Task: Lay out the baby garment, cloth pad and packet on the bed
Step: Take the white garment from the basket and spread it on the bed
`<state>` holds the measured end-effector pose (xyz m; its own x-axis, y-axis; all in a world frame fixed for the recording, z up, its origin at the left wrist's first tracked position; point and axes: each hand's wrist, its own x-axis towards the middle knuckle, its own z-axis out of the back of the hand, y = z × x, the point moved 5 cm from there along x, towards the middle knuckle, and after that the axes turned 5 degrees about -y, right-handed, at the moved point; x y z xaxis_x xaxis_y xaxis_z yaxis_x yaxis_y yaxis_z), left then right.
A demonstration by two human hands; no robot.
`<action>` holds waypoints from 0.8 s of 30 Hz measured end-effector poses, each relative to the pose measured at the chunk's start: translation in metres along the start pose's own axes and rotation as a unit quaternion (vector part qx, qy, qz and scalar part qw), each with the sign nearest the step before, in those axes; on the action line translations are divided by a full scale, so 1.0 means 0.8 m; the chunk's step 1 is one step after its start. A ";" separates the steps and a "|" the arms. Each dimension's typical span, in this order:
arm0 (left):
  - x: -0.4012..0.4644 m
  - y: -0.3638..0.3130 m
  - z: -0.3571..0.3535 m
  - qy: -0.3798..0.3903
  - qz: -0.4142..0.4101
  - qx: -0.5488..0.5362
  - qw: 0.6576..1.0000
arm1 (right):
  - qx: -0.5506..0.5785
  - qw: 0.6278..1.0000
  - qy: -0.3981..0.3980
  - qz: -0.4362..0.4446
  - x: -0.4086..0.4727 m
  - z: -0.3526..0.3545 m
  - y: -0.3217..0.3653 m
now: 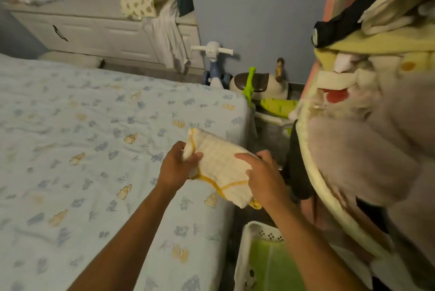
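Note:
A folded white cloth garment with yellow trim (219,166) hangs just above the right edge of the bed (82,149). My left hand (176,166) pinches its left end. My right hand (261,177) grips its right side with the thumb on top. The bed has a pale blue sheet printed with small animals. No cloth pad or packet shows on the bed.
A pile of clothes and soft items (367,107) is heaped on a rack at the right. A white laundry basket (259,255) with green fabric stands on the floor below. Ride-on toys (256,88) sit by the wall. A white dresser (94,31) stands at the back.

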<state>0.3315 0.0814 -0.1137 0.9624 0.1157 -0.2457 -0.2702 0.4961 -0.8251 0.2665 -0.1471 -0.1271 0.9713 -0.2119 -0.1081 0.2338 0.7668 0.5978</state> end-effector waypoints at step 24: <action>0.203 0.213 0.012 -0.008 0.149 0.020 0.989 | -0.042 0.995 0.027 0.086 0.146 -0.267 -0.024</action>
<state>0.4423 0.1933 -0.2894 0.8408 0.2744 -0.4665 -0.5405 0.4720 -0.6965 0.3847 -0.0571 -0.3212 0.9977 -0.0420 -0.0536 0.0645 0.8373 0.5430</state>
